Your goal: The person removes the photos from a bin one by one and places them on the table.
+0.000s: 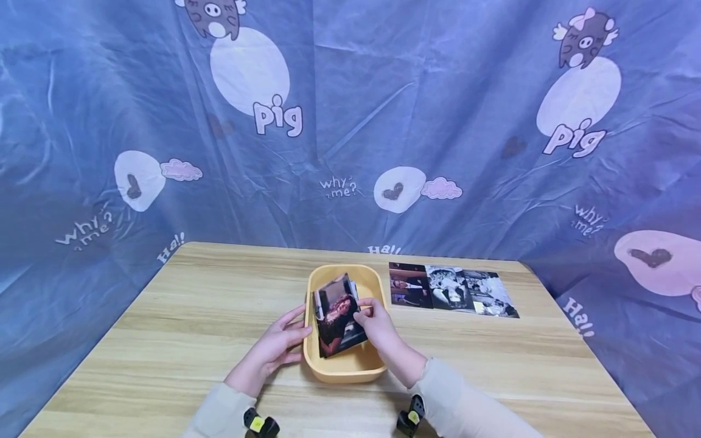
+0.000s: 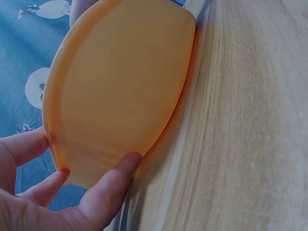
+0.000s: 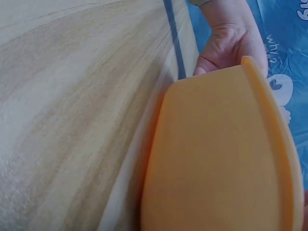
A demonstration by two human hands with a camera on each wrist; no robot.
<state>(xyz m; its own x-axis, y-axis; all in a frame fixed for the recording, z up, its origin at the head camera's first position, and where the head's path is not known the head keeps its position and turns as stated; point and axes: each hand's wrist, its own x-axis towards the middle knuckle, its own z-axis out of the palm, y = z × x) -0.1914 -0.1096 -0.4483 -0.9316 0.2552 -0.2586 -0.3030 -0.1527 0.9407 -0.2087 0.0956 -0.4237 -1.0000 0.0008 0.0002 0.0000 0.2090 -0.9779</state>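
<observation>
A yellow plastic bin (image 1: 350, 374) stands on the table, its outer wall (image 2: 120, 82) filling much of the left wrist view. Inside it lie several photos in a slanted pile, the top photo (image 1: 336, 316) showing a curly-haired person in dark clothes. My right hand (image 1: 378, 325) reaches over the bin's right side and pinches the right edge of the photo; how many it holds I cannot tell. My left hand (image 1: 279, 344) rests its spread fingers against the bin's left wall. In the right wrist view, the bin wall hides most of the right hand.
Right of the bin, three photos lie side by side: a colour photo (image 1: 409, 286), a black-and-white photo (image 1: 449, 288) and another black-and-white photo (image 1: 490, 294) at the end. The wooden table (image 1: 208, 304) meets a blue printed curtain (image 1: 350, 134) behind.
</observation>
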